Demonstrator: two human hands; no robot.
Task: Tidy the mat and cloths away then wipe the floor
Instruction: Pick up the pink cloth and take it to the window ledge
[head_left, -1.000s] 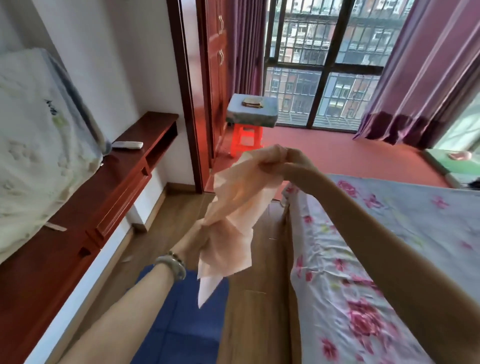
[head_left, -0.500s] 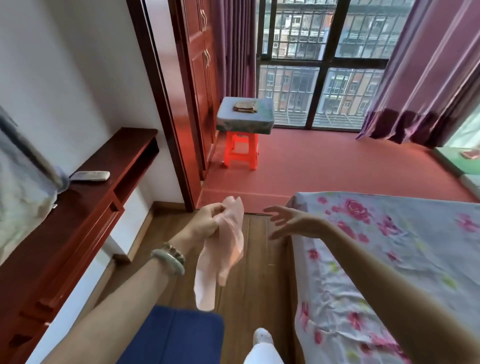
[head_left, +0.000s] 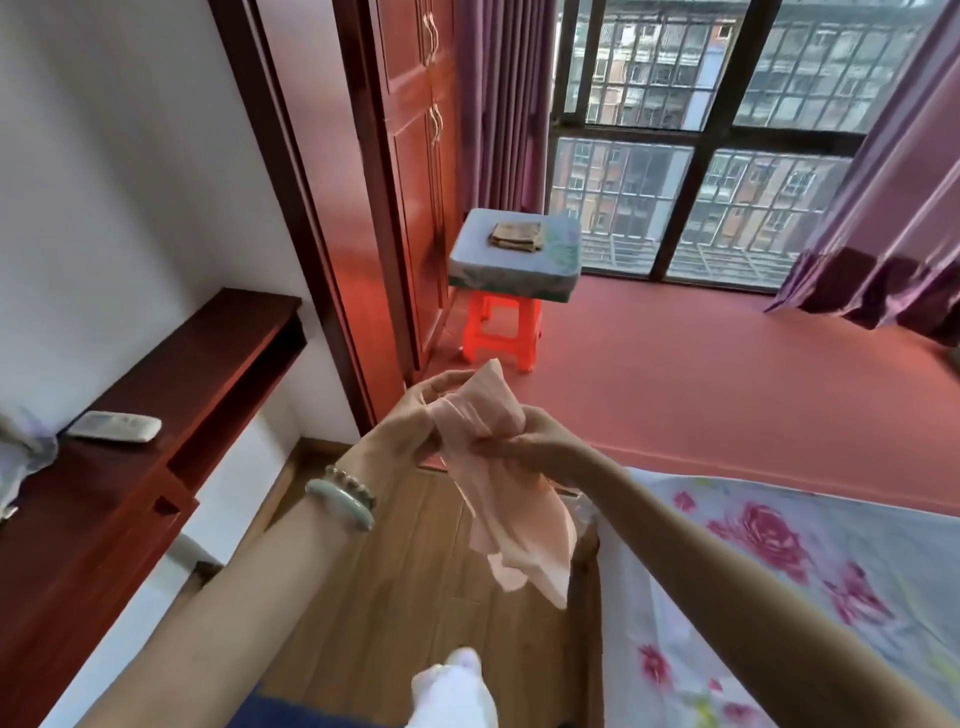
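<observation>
Left hand (head_left: 415, 415) and right hand (head_left: 535, 441) both grip the thin, crumpled pale-pink cloth (head_left: 509, 499), hanging limp.

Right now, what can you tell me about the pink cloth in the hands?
The pink cloth is thin, soft, pale peach fabric, crumpled. Its upper part is bunched between the left hand and the right hand, which both grip it; one corner sticks up above them. The rest hangs loose in folds over the wooden floor, close beside the bed.
</observation>
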